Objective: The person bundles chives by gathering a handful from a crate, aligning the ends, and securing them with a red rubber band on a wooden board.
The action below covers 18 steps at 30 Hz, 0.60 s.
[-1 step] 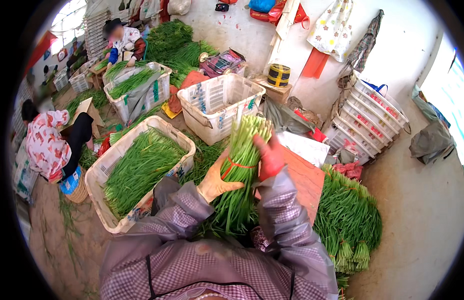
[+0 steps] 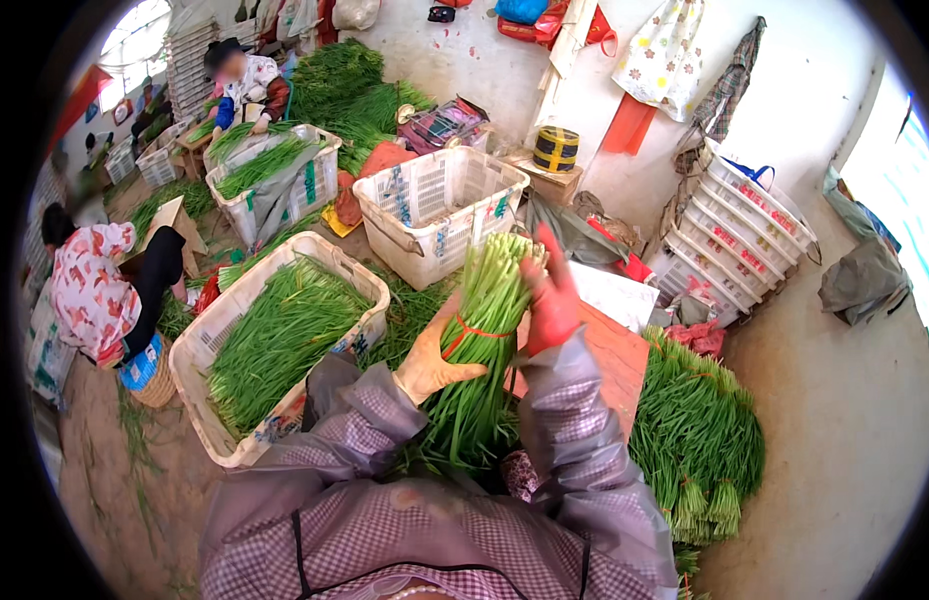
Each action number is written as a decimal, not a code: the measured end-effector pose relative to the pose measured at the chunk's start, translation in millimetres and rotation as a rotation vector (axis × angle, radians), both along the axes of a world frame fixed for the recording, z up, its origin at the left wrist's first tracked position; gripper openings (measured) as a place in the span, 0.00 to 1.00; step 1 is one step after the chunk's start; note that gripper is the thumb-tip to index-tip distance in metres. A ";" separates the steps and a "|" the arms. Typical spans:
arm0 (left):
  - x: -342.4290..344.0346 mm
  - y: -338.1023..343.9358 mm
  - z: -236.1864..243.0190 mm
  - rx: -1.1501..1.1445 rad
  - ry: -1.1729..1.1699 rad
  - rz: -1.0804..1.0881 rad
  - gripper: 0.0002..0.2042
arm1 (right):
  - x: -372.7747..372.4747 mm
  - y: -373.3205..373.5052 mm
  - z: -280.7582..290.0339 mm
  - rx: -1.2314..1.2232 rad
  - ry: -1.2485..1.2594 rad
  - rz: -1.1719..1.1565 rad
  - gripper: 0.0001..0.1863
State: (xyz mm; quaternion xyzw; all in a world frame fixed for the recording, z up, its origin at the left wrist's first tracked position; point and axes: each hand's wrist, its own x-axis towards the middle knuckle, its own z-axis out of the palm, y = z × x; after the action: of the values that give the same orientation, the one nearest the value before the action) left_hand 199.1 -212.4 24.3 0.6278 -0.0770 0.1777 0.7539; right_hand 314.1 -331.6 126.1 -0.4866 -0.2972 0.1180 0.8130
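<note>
While the left hand (image 2: 434, 362), half-curled, clasps the green bundle (image 2: 481, 351) at near centre, the empty right hand (image 2: 552, 303) is spread open beside it; a slackening red band (image 2: 484, 331) could spill stems!

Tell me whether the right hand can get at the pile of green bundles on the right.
Probably yes: the right hand looks open, and the red board between it and the pile seems no barrier; the pile's top looks uncovered.
</note>
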 end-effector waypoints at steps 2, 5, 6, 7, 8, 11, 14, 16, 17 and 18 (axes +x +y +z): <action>0.9 1.3 -0.1 0.114 0.002 0.024 0.52 | 26.9 -17.2 7.7 0.167 -0.052 -0.050 0.20; 8.5 -10.6 -0.8 0.055 0.006 0.010 0.46 | 52.5 -50.0 12.0 0.342 -0.099 -0.126 0.20; 13.8 -18.5 -0.8 0.010 -0.006 -0.013 0.45 | 66.9 -57.3 -5.7 0.328 -0.028 -0.108 0.21; 16.5 -19.5 5.2 0.053 -0.013 0.013 0.40 | 71.0 -62.3 -23.7 0.250 0.010 -0.089 0.24; 15.9 -13.5 12.6 0.137 0.023 0.031 0.34 | 57.7 -55.3 -44.2 0.107 -0.017 -0.028 0.27; 16.8 -30.2 43.7 0.074 -0.003 0.050 0.30 | -0.3 -53.1 -94.2 -0.213 -0.253 0.168 0.39; 24.2 -33.0 75.3 0.186 -0.042 0.020 0.36 | -36.6 -34.8 -112.3 -0.066 -0.192 0.163 0.47; 40.6 -46.2 83.4 0.376 -0.048 0.054 0.45 | -34.4 -46.5 -108.9 0.004 -0.102 0.027 0.44; 46.7 -63.6 91.8 0.349 -0.053 0.004 0.49 | -33.2 -54.7 -107.0 0.040 -0.057 -0.033 0.43; 51.7 -81.7 104.6 0.321 -0.062 -0.035 0.52 | -28.8 -63.4 -102.2 0.112 -0.029 -0.076 0.42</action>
State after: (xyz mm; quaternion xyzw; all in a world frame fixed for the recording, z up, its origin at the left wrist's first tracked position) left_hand 250.7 -294.0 128.9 0.7331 -0.1387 0.1691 0.6440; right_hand 285.3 -395.0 23.9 -0.4530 -0.2963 0.0635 0.8384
